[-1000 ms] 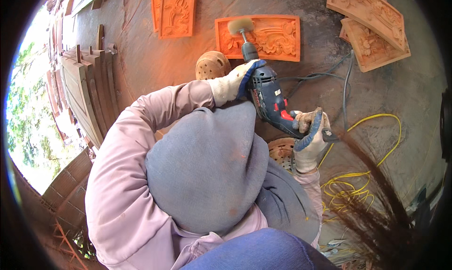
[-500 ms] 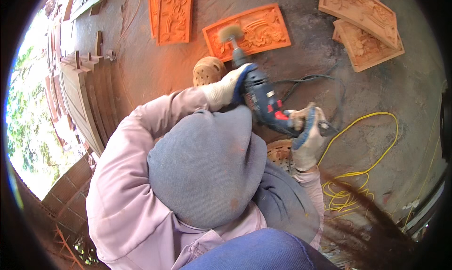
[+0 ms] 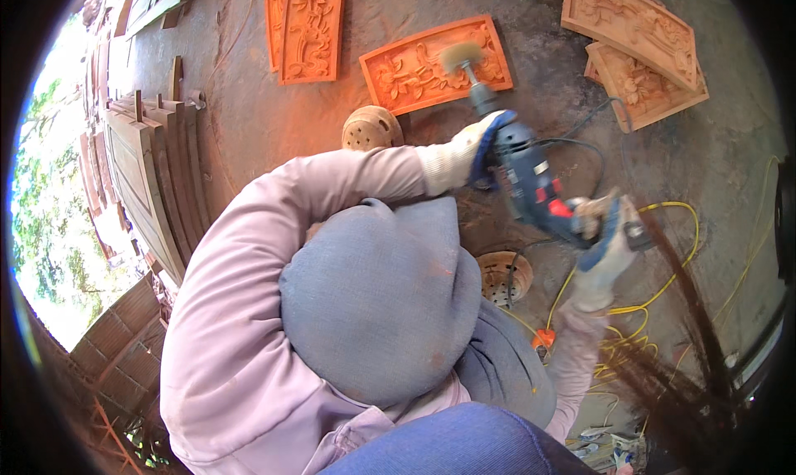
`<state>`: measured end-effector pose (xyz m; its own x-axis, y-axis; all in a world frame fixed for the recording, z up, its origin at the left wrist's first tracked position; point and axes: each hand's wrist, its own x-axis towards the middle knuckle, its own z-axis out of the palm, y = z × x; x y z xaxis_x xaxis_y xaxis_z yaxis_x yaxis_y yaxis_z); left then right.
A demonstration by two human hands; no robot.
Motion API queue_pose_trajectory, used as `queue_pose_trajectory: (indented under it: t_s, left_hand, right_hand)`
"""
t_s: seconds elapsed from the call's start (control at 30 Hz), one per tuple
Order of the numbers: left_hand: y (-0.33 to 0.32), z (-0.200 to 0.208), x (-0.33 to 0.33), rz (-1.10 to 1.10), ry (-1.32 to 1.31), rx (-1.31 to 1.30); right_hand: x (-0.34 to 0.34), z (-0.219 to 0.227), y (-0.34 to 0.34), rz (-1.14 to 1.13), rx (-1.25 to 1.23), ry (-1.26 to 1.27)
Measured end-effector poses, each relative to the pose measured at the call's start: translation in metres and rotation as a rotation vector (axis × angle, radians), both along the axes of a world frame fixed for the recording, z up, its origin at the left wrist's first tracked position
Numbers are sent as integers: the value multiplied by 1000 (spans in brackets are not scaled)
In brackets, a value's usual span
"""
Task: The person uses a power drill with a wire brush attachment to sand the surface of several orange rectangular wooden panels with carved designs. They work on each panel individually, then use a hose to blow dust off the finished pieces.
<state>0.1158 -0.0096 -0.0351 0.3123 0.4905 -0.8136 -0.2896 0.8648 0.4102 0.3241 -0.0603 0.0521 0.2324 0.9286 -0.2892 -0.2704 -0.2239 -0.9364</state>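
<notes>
My left hand [image 3: 479, 153], in a white and blue work glove, wraps round the front of a dark blue power drill [image 3: 524, 172]. At the drill's back end, my right hand [image 3: 609, 247], gloved the same way, is closed on the handle. A round tan brush [image 3: 461, 56] on a metal shaft sticks out from the drill's front. It is over the right half of an orange carved wooden panel [image 3: 406, 79] lying on the floor; whether the bristles touch the wood I cannot tell. Motion blurs the tool and my right hand slightly.
Two more orange carved panels [image 3: 312, 31] overlap at the far left. Paler carved panels [image 3: 634, 31] are stacked at the far right. Tan perforated clogs [image 3: 373, 128] are on my feet. A yellow cord [image 3: 692, 235] lies coiled at right; wooden panels [image 3: 149, 176] stand at left.
Both hands have moved the drill to the right, so the brush has gone from the panel's left part to its right part. An orange plug has come into sight beside the cord.
</notes>
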Motion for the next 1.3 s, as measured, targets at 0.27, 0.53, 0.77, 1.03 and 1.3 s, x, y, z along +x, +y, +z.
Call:
queue_pose_trajectory:
  t_s: [0.27,0.53,0.77,1.03,1.3]
  left_hand:
    - [13,-4,49,371,-459,-96]
    - [6,-11,42,280,-399,-90]
    - [-7,-9,38,57,-152,-109]
    - [-30,-35,-16,-68,-140,1]
    - [-15,-11,16,-241,-130,-18]
  right_hand:
    - [48,20,103,320,-69,-35]
    - [37,29,84,248,-76,-239]
    - [32,12,-3,2,37,-277]
    - [-3,-14,-50,-107,-32,10]
    - [26,3,-55,-123,126,155]
